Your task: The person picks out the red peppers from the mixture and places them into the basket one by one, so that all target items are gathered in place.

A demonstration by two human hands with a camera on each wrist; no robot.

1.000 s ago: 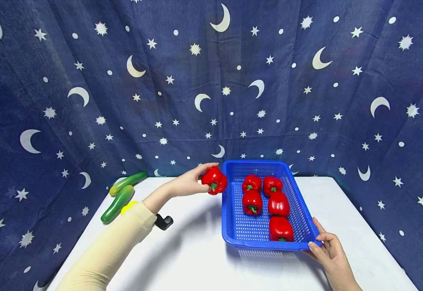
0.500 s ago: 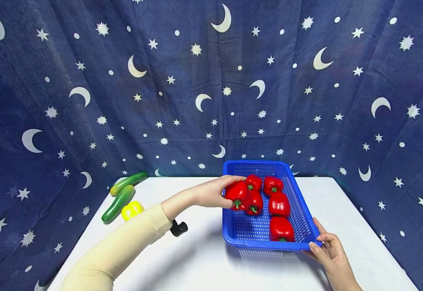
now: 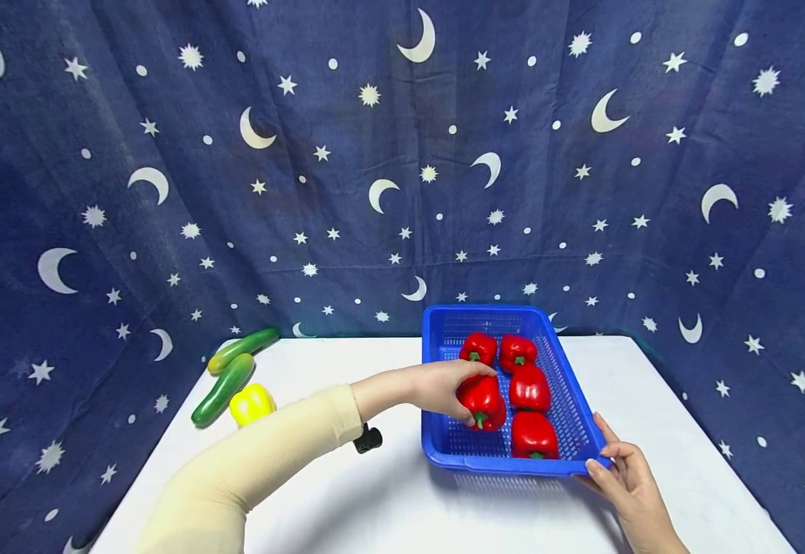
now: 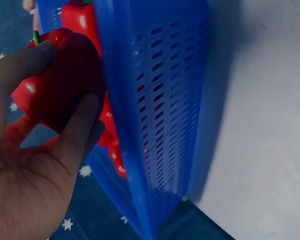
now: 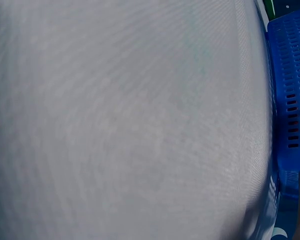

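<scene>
My left hand (image 3: 440, 388) grips a red bell pepper (image 3: 483, 404) over the left part of a blue plastic basket (image 3: 465, 463). Thumb and fingers wrap its sides in the left wrist view, where the pepper (image 4: 65, 80) is by the basket wall (image 4: 165, 110); whether it touches the bottom I cannot tell. Several other red bell peppers, such as the front right one (image 3: 534, 435), lie inside, and my left hand hides part of that space. At the near right corner, my right hand (image 3: 629, 486) holds the basket's rim between thumb and fingers.
On the left of the white table (image 3: 347, 492) lie two cucumbers, one in front (image 3: 224, 390) and one behind (image 3: 245, 350). A yellow bell pepper (image 3: 252, 404) is beside them, near my left sleeve (image 3: 271, 454). A starry blue curtain (image 3: 347, 200) hangs behind the table.
My left hand has carried the red bell pepper rightward from outside the basket's left rim, in over the basket and nearer to me. The yellow pepper has come into fuller view. My right hand stays put.
</scene>
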